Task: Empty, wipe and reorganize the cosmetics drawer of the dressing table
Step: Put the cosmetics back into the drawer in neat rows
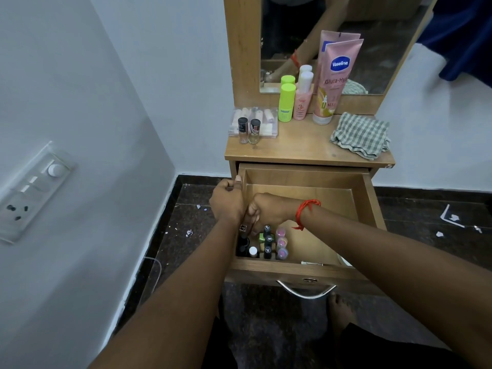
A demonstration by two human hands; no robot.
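A person kneels at a dressing table (300, 149), its drawer (306, 270) pulled open. The left hand (226, 201) curls over the drawer's left wall; the right hand (269, 211) closes on a small dark bottle (243, 230) above the bottles (269, 246) packed upright in the near-left corner. Lowering it straight down should spare the neighbours. A cloth (360, 135) lies on the table.

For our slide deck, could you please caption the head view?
Both hands, left and right, arrange small bottles in the open drawer; checked cloth on top.
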